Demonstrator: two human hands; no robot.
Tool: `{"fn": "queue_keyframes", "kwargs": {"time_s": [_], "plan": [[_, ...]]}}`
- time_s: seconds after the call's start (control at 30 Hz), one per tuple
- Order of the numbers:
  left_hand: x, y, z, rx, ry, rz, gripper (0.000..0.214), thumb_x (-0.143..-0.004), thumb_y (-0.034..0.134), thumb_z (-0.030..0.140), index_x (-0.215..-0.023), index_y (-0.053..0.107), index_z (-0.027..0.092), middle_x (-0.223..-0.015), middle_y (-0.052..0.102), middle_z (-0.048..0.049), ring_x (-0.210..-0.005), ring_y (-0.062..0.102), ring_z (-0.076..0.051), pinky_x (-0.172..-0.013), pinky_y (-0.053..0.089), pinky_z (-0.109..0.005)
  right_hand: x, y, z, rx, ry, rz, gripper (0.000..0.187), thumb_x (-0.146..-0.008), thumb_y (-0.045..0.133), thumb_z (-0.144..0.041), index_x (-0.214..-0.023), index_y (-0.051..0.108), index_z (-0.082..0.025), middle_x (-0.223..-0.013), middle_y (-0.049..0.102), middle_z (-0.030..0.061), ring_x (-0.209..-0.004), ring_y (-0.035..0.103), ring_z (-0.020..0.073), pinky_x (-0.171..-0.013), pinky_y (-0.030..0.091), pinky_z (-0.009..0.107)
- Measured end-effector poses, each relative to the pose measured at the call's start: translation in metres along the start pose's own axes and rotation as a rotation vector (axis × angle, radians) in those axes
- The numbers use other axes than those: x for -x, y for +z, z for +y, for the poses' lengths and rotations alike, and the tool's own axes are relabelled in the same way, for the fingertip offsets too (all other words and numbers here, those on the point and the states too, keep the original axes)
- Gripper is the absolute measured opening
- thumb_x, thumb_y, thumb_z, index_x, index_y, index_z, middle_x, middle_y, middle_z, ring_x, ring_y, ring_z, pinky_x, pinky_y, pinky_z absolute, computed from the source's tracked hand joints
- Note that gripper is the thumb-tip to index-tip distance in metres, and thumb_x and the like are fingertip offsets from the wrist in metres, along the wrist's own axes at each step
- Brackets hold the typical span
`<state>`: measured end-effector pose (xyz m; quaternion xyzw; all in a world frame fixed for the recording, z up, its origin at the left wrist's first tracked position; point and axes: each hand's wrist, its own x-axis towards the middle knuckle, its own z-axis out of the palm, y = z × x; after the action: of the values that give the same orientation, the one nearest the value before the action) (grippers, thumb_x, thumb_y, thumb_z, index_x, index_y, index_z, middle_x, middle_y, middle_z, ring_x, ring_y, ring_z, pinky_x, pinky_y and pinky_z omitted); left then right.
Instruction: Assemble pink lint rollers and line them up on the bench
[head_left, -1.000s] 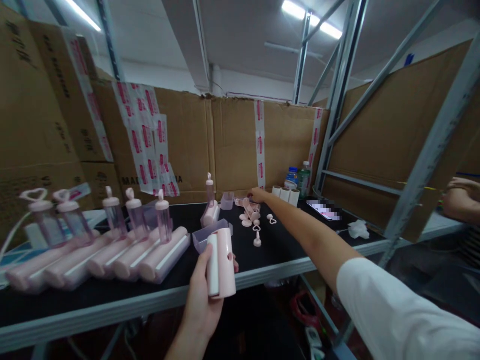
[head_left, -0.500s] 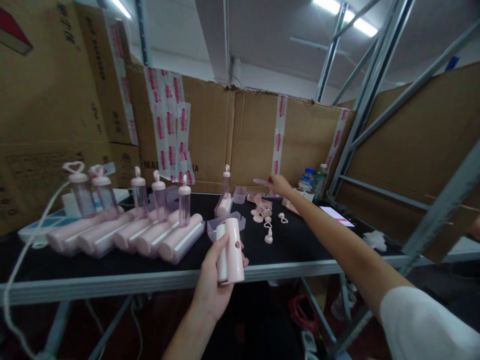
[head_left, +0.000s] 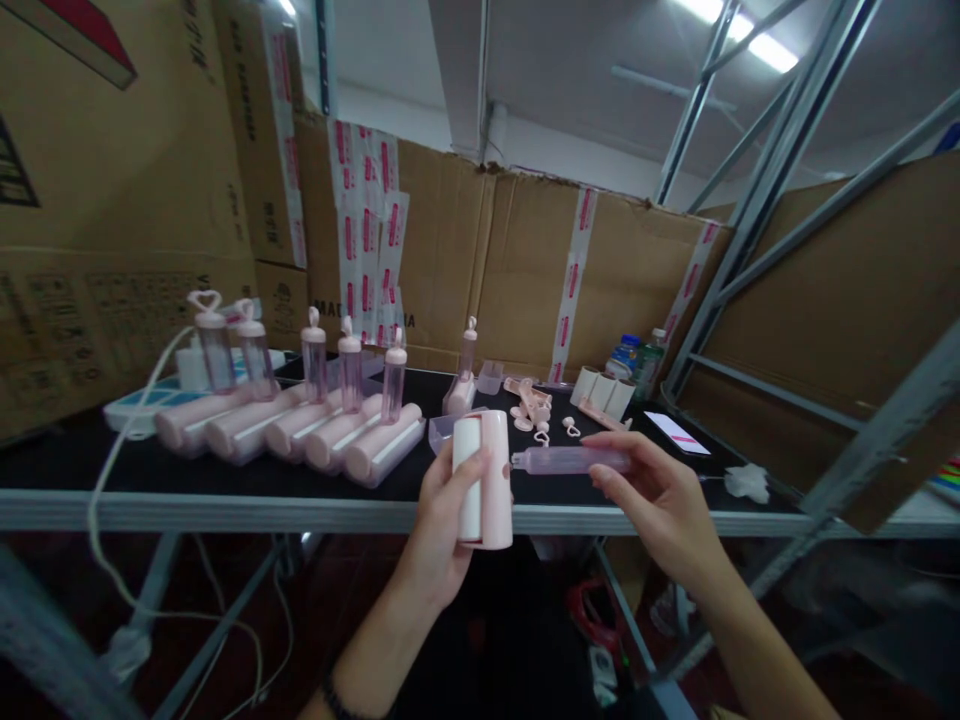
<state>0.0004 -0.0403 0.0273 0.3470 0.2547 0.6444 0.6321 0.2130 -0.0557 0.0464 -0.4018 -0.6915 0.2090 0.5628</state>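
Note:
My left hand (head_left: 442, 515) grips a pink and white cylinder (head_left: 495, 490) upright above the table's front edge, its small round side hole facing right. Between thumb and fingers, my right hand (head_left: 652, 490) pinches a translucent pinkish tube (head_left: 559, 460) lying level. The tube's narrow tip points left and is close to the side hole; whether it touches cannot be made out. Behind the hands lie a small pink cap with a heart-shaped loop (head_left: 571, 428) and a pile of loose pink parts (head_left: 532, 400).
Several pink cylinders (head_left: 382, 445) with upright clear tubes stand in a row at left. Another such piece (head_left: 459, 393) is farther back. White blocks (head_left: 604, 392), bottles (head_left: 649, 360), a phone (head_left: 676, 433) and crumpled plastic (head_left: 747, 483) are at right. A white cable (head_left: 112, 460) hangs over the left edge.
My right hand has come back from the rear of the table with the translucent tube, bringing it beside the cylinder. My left hand still holds the cylinder. The view has shifted left.

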Motion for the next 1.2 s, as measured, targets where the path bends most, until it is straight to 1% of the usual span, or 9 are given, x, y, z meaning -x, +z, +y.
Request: {"fn": "queue_keyframes", "kwargs": {"time_s": [0.13, 0.27, 0.4, 0.53, 0.77, 0.87, 0.97, 1.1, 1.2], "plan": [[-0.001, -0.001, -0.001, -0.004, 0.005, 0.004, 0.049, -0.081, 0.081, 0.036, -0.122, 0.060, 0.020, -0.082, 0.070, -0.0024, -0.065, 0.064, -0.013, -0.061, 0.056, -0.023, 0.006, 0.002, 0.001, 0.014, 0.018, -0.005, 0.024, -0.094, 0.073, -0.039, -0.112, 0.074, -0.024, -0.098, 0.071, 0.0043, -0.082, 0.065, 0.0175, -0.073, 0.055, 0.027], [0.000, -0.001, 0.000, -0.053, 0.039, -0.015, 0.051, -0.081, 0.081, 0.036, -0.125, 0.060, 0.021, -0.083, 0.069, -0.0022, -0.065, 0.064, -0.013, -0.059, 0.055, -0.021, 0.011, 0.002, -0.003, 0.048, 0.012, 0.017, 0.022, -0.094, 0.073, -0.039, -0.109, 0.075, -0.024, -0.091, 0.070, 0.0029, -0.075, 0.063, 0.0166, -0.067, 0.054, 0.026], [0.003, 0.002, 0.003, -0.137, 0.082, -0.018, 0.049, -0.082, 0.081, 0.036, -0.124, 0.061, 0.021, -0.083, 0.066, -0.0012, -0.063, 0.066, -0.014, -0.055, 0.054, -0.021, 0.012, 0.000, -0.010, 0.125, -0.050, 0.020, 0.020, -0.094, 0.073, -0.038, -0.110, 0.075, -0.025, -0.097, 0.071, 0.0040, -0.078, 0.064, 0.0179, -0.069, 0.054, 0.028], [0.008, 0.006, 0.006, -0.162, 0.098, -0.035, 0.045, -0.083, 0.079, 0.036, -0.122, 0.060, 0.022, -0.080, 0.065, -0.0008, -0.061, 0.067, -0.016, -0.051, 0.054, -0.023, 0.012, -0.004, -0.015, 0.204, -0.110, -0.022, 0.018, -0.097, 0.071, -0.036, -0.113, 0.073, -0.028, -0.103, 0.072, 0.0040, -0.086, 0.066, 0.0193, -0.072, 0.054, 0.028], [0.016, 0.009, 0.012, -0.191, 0.130, -0.030, 0.046, -0.081, 0.081, 0.035, -0.120, 0.060, 0.022, -0.079, 0.066, -0.0002, -0.059, 0.067, -0.017, -0.052, 0.057, -0.025, 0.013, -0.007, -0.021, 0.301, -0.176, -0.047, 0.019, -0.097, 0.071, -0.037, -0.113, 0.074, -0.028, -0.103, 0.075, 0.0046, -0.088, 0.070, 0.0216, -0.073, 0.055, 0.030], [0.018, 0.010, 0.013, -0.204, 0.184, -0.043, 0.047, -0.083, 0.080, 0.036, -0.122, 0.059, 0.023, -0.078, 0.065, 0.0006, -0.061, 0.067, -0.016, -0.054, 0.058, -0.024, 0.013, -0.003, -0.026, 0.296, -0.154, -0.044, 0.017, -0.097, 0.070, -0.035, -0.112, 0.074, -0.026, -0.099, 0.075, 0.0042, -0.082, 0.070, 0.0198, -0.068, 0.053, 0.028], [0.018, 0.010, 0.012, -0.229, 0.223, -0.071, 0.047, -0.085, 0.078, 0.039, -0.124, 0.057, 0.022, -0.078, 0.064, 0.0007, -0.063, 0.066, -0.015, -0.054, 0.056, -0.021, 0.012, 0.000, -0.029, 0.287, -0.167, -0.050, 0.016, -0.097, 0.070, -0.029, -0.112, 0.073, -0.025, -0.100, 0.075, 0.0027, -0.084, 0.070, 0.0169, -0.070, 0.053, 0.025], [0.017, 0.010, 0.007, -0.234, 0.189, -0.084, 0.047, -0.088, 0.075, 0.040, -0.127, 0.055, 0.024, -0.079, 0.063, 0.0011, -0.061, 0.064, -0.014, -0.054, 0.056, -0.021, 0.012, -0.002, -0.032, 0.292, -0.196, -0.063, 0.015, -0.096, 0.072, -0.027, -0.111, 0.073, -0.025, -0.100, 0.075, 0.0006, -0.086, 0.070, 0.0141, -0.074, 0.052, 0.021], [0.016, 0.011, 0.003, -0.220, 0.129, -0.098, 0.047, -0.088, 0.074, 0.043, -0.125, 0.054, 0.023, -0.080, 0.062, 0.0008, -0.059, 0.062, -0.013, -0.053, 0.056, -0.022, 0.015, -0.005, -0.035, 0.287, -0.163, -0.065, 0.015, -0.096, 0.072, -0.030, -0.110, 0.073, -0.025, -0.099, 0.075, 0.0009, -0.084, 0.070, 0.0142, -0.072, 0.052, 0.022]]}}
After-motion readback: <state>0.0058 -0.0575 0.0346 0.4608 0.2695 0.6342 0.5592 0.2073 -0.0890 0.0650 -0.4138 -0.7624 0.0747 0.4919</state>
